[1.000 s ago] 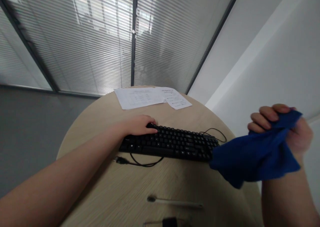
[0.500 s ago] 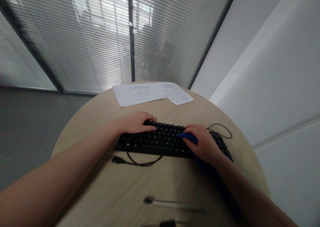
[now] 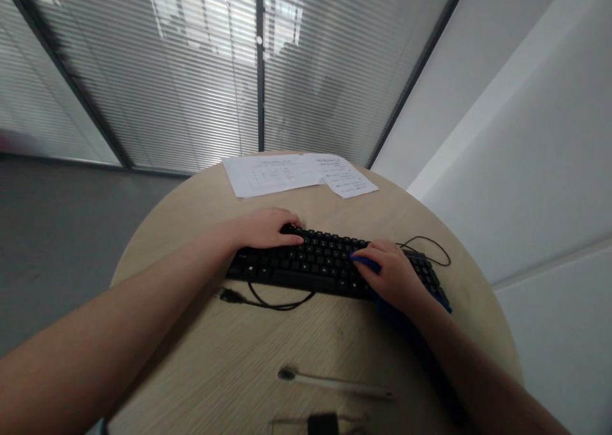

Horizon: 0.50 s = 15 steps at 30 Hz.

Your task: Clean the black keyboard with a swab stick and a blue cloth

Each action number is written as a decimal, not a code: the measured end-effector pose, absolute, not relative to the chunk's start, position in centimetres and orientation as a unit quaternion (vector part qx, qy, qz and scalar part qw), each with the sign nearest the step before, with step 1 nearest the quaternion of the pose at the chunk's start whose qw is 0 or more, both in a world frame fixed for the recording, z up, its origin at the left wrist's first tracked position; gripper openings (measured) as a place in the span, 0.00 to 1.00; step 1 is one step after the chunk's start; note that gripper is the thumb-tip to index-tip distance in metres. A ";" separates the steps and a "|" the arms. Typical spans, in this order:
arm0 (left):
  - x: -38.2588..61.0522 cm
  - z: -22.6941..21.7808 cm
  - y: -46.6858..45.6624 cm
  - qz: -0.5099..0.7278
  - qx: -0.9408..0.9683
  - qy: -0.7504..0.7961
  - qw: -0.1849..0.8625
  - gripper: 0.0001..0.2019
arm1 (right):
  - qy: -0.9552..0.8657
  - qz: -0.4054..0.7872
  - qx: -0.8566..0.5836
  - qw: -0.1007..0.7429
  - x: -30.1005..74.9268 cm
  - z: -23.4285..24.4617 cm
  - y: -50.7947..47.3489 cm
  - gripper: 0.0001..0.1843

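- Right hand (image 3: 388, 272) has lowered one gripped blue cloth (image 3: 393, 317) onto one black computer keyboard (image 3: 329, 261).
- Left hand (image 3: 268, 227) clasps the keyboard's left end.
- Round table (image 3: 229, 358) also bears one brush (image 3: 335, 383), two paper sheets (image 3: 275, 176).

A round table with a pale wood-grain top (image 3: 229, 358) stood in the near middle, its far edge close to a tall glass partition with light, horizontally slatted blinds (image 3: 182, 103). Slim dark-grey frame posts (image 3: 261, 90) divided the partition, and bright window-shaped patches (image 3: 201, 14) shone high on it. A plain white wall (image 3: 549, 199) rose at right; dull grey floor (image 3: 57, 218) spread left.
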<state>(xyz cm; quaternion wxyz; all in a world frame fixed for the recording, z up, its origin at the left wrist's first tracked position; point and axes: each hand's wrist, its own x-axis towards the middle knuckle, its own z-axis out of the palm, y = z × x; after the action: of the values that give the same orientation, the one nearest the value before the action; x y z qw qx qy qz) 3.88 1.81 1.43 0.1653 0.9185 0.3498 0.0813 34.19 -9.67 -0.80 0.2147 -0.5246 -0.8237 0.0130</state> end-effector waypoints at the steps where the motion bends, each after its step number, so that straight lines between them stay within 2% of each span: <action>1: 3.9 1.4 1.8 0.081 0.919 0.349 0.164 0.21 | -0.826 0.014 -0.520 0.217 34.3 -0.8 -9.6 0.09; 6: 3.9 1.5 1.7 0.071 0.923 0.346 0.152 0.22 | -0.841 0.025 -0.482 0.242 34.5 -1.1 -9.6 0.07; 12: 3.9 1.6 1.7 0.069 0.921 0.350 0.155 0.24 | -0.813 -0.044 -0.528 0.240 34.1 -1.2 -9.7 0.08; 15: 3.9 1.6 1.7 0.069 0.919 0.355 0.157 0.23 | -0.824 -0.034 -0.512 0.242 34.2 -1.1 -9.6 0.07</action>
<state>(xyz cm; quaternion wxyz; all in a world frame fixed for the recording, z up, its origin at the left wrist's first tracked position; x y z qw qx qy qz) 3.86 1.68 1.57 0.1567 0.9192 0.3547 0.0692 34.16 -9.58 -1.14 0.2417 -0.5115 -0.8239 -0.0339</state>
